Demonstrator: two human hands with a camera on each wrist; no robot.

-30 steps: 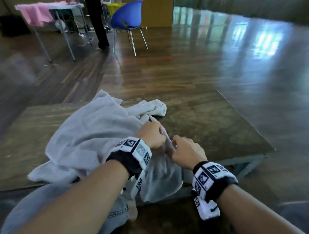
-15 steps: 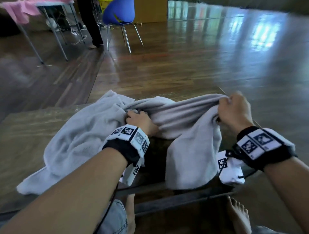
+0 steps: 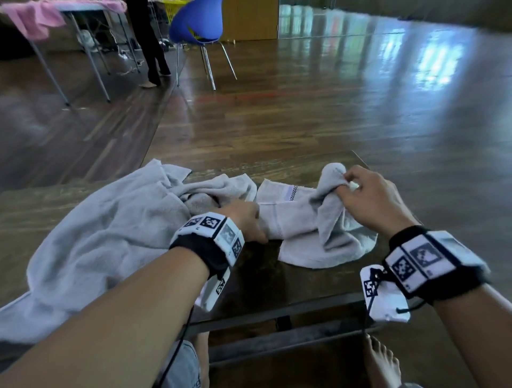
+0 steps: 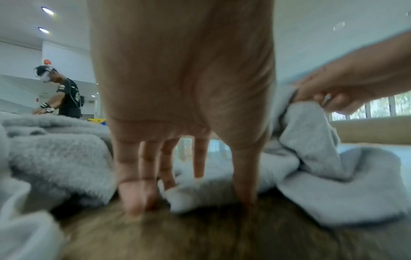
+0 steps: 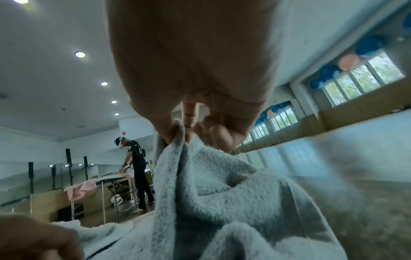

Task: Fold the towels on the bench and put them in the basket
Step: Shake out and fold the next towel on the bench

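A small grey towel (image 3: 299,224) lies crumpled on the right part of the wooden bench (image 3: 266,279). My left hand (image 3: 255,230) holds its near left corner (image 4: 193,193) down at the bench top, thumb on one side and fingers on the other. My right hand (image 3: 347,180) pinches the far right corner (image 5: 175,135) between thumb and forefinger and lifts it a little off the bench. A larger grey towel (image 3: 110,238) lies bunched on the bench's left part, beside my left wrist.
The bench's front edge (image 3: 277,313) is near my bare feet (image 3: 382,360). Far off on the wooden floor stand a blue chair (image 3: 198,27), a folding table with pink cloth (image 3: 36,22), a person (image 3: 151,47) and something yellow (image 3: 177,3).
My right hand pulled the small towel to the right, away from the big one, and lowered it onto the bench. My left hand moved forward along its near edge.
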